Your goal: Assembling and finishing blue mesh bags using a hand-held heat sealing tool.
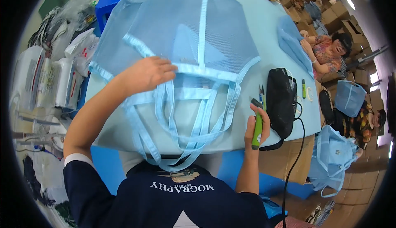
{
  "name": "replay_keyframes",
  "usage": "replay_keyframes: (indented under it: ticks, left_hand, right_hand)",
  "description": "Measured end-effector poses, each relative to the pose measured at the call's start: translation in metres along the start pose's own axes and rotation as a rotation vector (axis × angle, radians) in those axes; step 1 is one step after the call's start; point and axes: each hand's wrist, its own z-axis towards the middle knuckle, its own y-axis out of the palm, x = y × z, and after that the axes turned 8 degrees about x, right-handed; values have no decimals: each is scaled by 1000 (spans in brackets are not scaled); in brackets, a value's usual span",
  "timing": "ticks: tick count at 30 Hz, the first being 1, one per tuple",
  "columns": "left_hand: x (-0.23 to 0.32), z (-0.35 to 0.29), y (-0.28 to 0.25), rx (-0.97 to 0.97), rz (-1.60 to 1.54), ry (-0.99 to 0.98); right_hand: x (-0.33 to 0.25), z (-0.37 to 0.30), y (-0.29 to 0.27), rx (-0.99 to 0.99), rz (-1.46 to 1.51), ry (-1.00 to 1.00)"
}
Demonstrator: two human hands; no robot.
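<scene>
A light blue mesh bag (218,30) with satin-like trim lies across the table, its mouth toward me. Several long blue straps (198,139) hang over the near table edge. My left hand (152,74) rests on the trimmed edge of the bag, back up and fingers laid over the band; the fingertips are partly hard to see. To the right of the bag, my right hand (260,125) is closed around a green-handled tool (257,133) with a black end. Its exact kind does not show clearly. Thin metal points (262,90) appear just beyond that hand.
A black mesh pouch (280,104) and a cable (300,139) lie at the right. Beyond are a small green item (304,88) and a tape roll (309,94). Another person (330,50) handles blue fabric (295,42). A blue stool (111,3) and plastic-wrapped bundles (49,79) stand left.
</scene>
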Motion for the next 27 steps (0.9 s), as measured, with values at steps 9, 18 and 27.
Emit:
replay_keyframes:
  ticks: [9,18,27]
  left_hand:
    - [-62,107,-22,524,-1363,-1158]
    - [-267,12,92,348,-882,-1818]
    - [-177,65,11,-66,-180,-1605]
  right_hand:
    - [-6,22,-22,546,78,-109]
    - [5,14,-35,519,85,49]
    - [7,6,-11,441,93,75]
